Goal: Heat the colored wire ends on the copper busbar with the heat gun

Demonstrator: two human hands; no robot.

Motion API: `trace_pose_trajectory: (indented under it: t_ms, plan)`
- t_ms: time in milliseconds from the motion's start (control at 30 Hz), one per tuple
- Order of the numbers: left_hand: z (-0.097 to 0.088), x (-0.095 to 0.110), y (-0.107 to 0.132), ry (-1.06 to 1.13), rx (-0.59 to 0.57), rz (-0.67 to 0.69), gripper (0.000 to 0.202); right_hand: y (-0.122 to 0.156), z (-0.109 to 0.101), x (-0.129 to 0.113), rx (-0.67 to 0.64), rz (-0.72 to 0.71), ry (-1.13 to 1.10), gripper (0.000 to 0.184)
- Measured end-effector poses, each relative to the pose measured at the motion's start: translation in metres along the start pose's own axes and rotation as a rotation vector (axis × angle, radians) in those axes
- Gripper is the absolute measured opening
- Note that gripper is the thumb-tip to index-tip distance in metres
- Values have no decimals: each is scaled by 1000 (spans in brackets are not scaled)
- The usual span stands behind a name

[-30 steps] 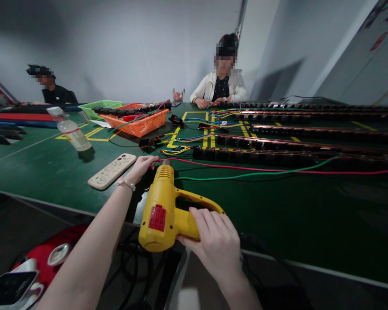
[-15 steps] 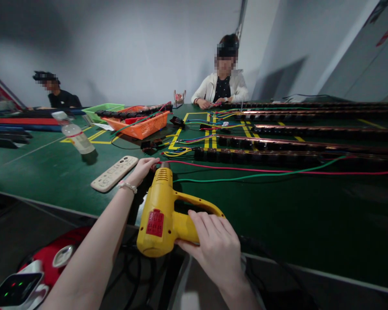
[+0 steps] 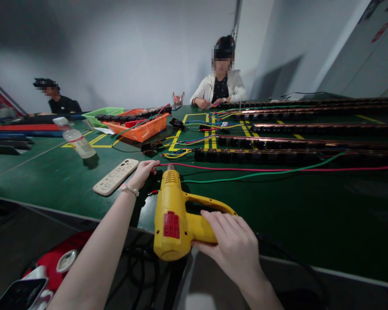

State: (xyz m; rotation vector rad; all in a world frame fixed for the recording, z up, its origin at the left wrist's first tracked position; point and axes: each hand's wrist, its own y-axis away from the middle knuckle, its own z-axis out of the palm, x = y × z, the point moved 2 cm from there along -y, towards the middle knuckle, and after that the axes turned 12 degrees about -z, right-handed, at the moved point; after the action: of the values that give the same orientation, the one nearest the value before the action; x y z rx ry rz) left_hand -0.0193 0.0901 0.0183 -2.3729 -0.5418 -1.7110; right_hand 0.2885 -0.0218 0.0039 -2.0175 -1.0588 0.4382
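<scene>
My right hand [image 3: 234, 241] is wrapped round the handle of a yellow heat gun [image 3: 173, 211]. Its metal nozzle points away from me, close below a long red wire [image 3: 220, 167]. My left hand [image 3: 145, 171] pinches the left end of that wire, just left of the nozzle. A green wire [image 3: 226, 178] runs across the table below the red one, its left part passing behind the heat gun. A small red-tipped end [image 3: 153, 192] lies on the table between my left wrist and the heat gun.
A beige phone [image 3: 115, 177] lies left of my left hand, with a bottle [image 3: 79, 142] behind it. An orange basket [image 3: 145, 129] and long dark wired strips [image 3: 278, 156] lie farther back. Across the table [image 3: 294, 215] sits a person [image 3: 220, 88]; another [image 3: 63, 103] is at far left.
The heat gun and my right hand have moved right along the red wire. My left hand keeps its pinch on the wire end. The small red-tipped end has come into view.
</scene>
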Motion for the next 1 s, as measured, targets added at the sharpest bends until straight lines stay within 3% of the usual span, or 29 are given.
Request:
trace_pose_trajectory:
  t_ms: [400,633,867,1000]
  plan:
    - [-1,-2,-1,7,-19,3,45,19,-32,30,-81,1,134,39]
    - [0,-2,-2,4,-33,11,45,30,-50,44,-56,-6,208,33]
    - [-2,-3,-2,-1,-20,15,46,42,-70,57,-87,-15,293,33]
    - [-3,-4,-3,2,-21,7,46,47,-77,62,-90,-90,363,37]
